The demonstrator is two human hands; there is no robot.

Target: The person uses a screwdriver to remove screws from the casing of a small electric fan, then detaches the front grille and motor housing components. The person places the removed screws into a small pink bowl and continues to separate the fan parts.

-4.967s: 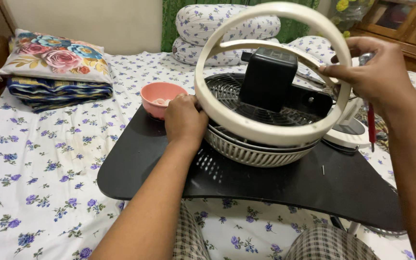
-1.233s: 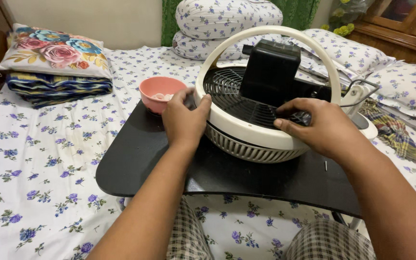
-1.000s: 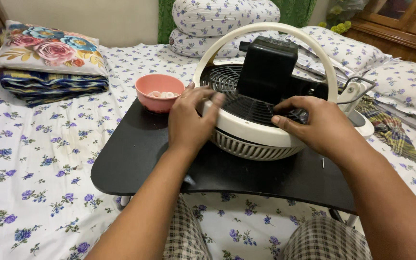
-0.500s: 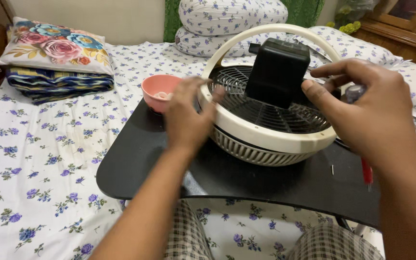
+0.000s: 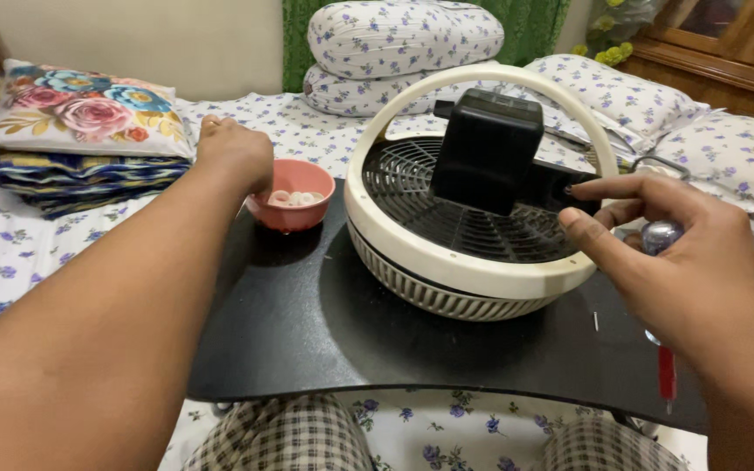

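Centre frame: round cream plastic fan housing (image 5: 473, 275), ribbed slatted side, lies flat on a matte black lap table (image 5: 307, 331). Dark wire grille (image 5: 473, 231) w/ radial spokes faces up; boxy black motor block (image 5: 486, 148) stands in its middle. A cream hoop (image 5: 482, 78), smooth & thin, arches over the block.

Left of centre, upper part: small pink bowl (image 5: 294, 209), glossy, rounded, w/ pale round bits inside, on the table's far left corner, just beside the housing.

Left hand (image 5: 236, 153) at upper left, fingers curled down over the bowl's left rim, tips dipping inside; can't tell if they pinch anything. Arm fills lower left.

Right hand (image 5: 682, 270) at right edge, wrapped round a screwdriver (image 5: 665, 366): shiny rounded butt shows between thumb & palm, red shaft pokes out below the hand. Index finger (image 5: 621, 186) stretched out toward the motor block, near the housing's right rim, not clearly touching; thumb beside the rim.

Tiny screw (image 5: 595, 321) on the table, lower right, between housing & hand.

Around: white floral-print bedsheet (image 5: 10, 253), matching pillows (image 5: 403, 39) top centre, rose-print cushion (image 5: 80, 105) on folded striped cloth upper left. Checked trousers at bottom edge.
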